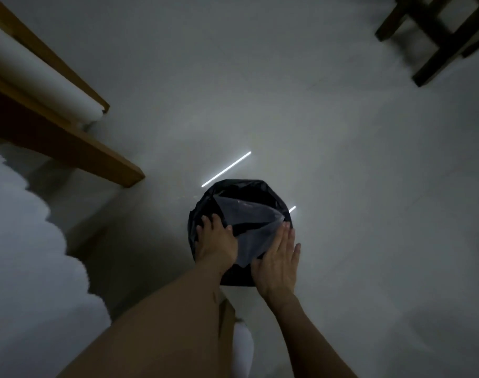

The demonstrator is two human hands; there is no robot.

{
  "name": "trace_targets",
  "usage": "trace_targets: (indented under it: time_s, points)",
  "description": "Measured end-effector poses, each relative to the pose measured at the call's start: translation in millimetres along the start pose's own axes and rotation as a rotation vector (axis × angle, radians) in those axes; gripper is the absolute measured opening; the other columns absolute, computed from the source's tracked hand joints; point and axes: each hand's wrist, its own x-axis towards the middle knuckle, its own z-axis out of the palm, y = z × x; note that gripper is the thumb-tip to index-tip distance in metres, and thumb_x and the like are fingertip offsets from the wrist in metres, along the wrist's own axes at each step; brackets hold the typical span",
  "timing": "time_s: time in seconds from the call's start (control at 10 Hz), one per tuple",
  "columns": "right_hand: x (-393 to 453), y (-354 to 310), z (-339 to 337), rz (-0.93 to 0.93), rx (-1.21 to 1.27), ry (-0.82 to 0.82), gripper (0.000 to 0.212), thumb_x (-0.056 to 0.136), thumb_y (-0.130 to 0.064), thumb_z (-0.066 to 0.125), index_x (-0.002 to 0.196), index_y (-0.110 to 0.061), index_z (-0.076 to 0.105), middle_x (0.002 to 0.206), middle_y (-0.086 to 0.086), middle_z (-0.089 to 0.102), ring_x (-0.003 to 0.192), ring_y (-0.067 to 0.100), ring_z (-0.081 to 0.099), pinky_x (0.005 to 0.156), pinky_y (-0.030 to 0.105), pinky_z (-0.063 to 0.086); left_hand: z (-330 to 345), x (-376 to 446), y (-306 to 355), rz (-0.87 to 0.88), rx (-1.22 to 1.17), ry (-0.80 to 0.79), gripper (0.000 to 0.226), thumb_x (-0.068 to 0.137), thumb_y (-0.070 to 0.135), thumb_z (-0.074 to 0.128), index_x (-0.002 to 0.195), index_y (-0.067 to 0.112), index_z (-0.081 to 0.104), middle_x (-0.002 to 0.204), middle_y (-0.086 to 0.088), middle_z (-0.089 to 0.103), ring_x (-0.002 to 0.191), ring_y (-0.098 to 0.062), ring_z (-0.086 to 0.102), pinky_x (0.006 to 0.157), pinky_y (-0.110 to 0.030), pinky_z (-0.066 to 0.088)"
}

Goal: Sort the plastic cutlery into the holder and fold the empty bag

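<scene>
A clear, empty plastic bag [253, 227] is spread between my two hands, right over a round bin lined with a black bag [233, 192] that stands on the floor. My left hand [216, 242] grips the bag's left edge with curled fingers. On the bag's right edge lies my right hand [280, 257], fingers straight and together, the lower corner of the bag tucked under its thumb side. Neither cutlery nor a holder is in view.
A wooden frame [69, 148] with a white roll [36, 69] juts in from the left, and white fabric [23, 241] fills the lower left. Dark stool legs [437, 36] stand at the top right. The pale floor [369, 186] shows bright light streaks beside the bin.
</scene>
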Motion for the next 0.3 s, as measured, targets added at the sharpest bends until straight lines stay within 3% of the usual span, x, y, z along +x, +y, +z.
trace_targets:
  time_s: [0.1,0.2,0.3]
  points:
    - [-6,-8,-47,-0.141,-0.128,0.065,0.1,0.075,-0.039,0.069,0.154,-0.005,0.016,0.157,0.016,0.03,0.146,0.033,0.026,0.117,0.049,0.02,-33,-28,11,0.1,0.145,-0.031,0.057,0.103,0.035,0.02,0.153,0.013,0.002,0.161,-0.009,-0.005,0.148,-0.03,-0.003,0.12,-0.046,0.007]
    - [-7,-29,-117,-0.268,-0.173,0.2,0.087,0.067,-0.042,0.058,0.144,-0.003,0.043,0.147,0.018,0.046,0.138,0.032,0.029,0.116,0.047,0.024,-86,-76,31,0.145,0.233,0.042,0.054,0.103,0.035,0.021,0.153,0.016,0.008,0.161,-0.007,-0.002,0.148,-0.03,-0.002,0.12,-0.046,0.008]
    - [-27,-67,-194,-0.413,-0.164,0.233,0.08,0.07,-0.047,0.044,0.137,-0.004,0.048,0.142,0.02,0.052,0.134,0.032,0.032,0.112,0.043,0.01,-143,-139,49,0.271,0.245,0.1,0.053,0.103,0.032,0.024,0.152,0.017,0.011,0.161,-0.007,-0.002,0.148,-0.029,-0.005,0.12,-0.045,0.008]
